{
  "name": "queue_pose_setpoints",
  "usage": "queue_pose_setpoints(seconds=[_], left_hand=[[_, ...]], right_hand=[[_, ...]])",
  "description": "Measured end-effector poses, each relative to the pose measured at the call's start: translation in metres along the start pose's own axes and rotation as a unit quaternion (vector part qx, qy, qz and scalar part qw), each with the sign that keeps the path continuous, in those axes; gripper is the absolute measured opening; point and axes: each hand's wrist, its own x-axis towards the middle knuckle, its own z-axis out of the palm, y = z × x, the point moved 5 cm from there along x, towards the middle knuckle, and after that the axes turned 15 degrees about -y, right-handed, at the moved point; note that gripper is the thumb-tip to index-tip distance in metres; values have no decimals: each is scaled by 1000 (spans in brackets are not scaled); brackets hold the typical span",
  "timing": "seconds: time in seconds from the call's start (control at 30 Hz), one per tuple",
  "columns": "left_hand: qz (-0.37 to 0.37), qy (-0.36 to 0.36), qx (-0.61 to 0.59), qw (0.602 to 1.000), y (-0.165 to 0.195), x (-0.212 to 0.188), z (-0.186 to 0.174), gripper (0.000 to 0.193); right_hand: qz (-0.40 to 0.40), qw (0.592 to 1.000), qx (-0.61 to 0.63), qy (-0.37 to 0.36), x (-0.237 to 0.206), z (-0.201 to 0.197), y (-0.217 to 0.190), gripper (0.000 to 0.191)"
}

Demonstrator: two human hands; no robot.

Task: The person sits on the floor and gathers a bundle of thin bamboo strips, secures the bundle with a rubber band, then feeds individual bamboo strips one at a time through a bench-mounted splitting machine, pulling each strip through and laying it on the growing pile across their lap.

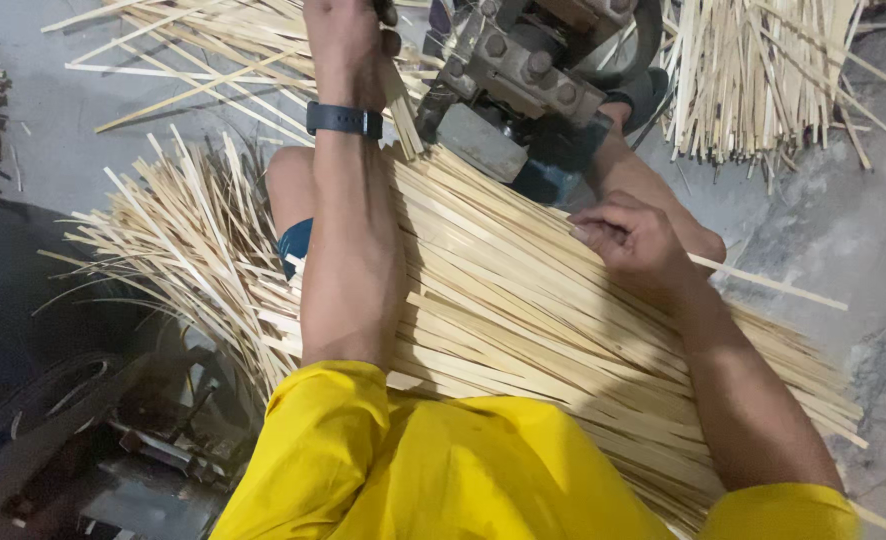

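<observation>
Floor: grey concrete (843, 240), dusty, strewn with pale bamboo; everything below is placed relative to the metal machine (523, 75) at the top centre.
Left hand (348, 35): just left of the machine, closed around a small bunch of slats (403, 110) whose free ends hang down toward the lap. The upper ends run behind the fingers toward the machine's mouth, probably held there to line them up for feeding; the contact itself is hidden.
Left wrist: a dark watch band (343, 120) sits below the grip.
Right hand (633, 240): below and right of the machine, fingers curled narrowly and pinching a single slat (773, 285) that sticks out rightward, likely separated from the rest.
Lap pile (523, 330): a broad sheaf of flat bamboo slats lies below the machine across the person's knees, within reach of both hands.
Other stock: a loose heap (763, 70) to the machine's right, a scattered one (193, 50) to its left.
Clothing: yellow sleeves (443, 470) at the bottom edge.
Lower left: dark metal parts (113, 440), unclear.
</observation>
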Motion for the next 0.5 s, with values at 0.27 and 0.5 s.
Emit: queue_pose_setpoints(seconds=[0.27,0.5], left_hand=[[27,178,-108,978,24,6,-72,18],[-314,227,-61,920,-47,0,-45,46]], right_hand=[[-46,998,50,18,9,9,10,18],[-59,996,51,33,9,8,9,18]])
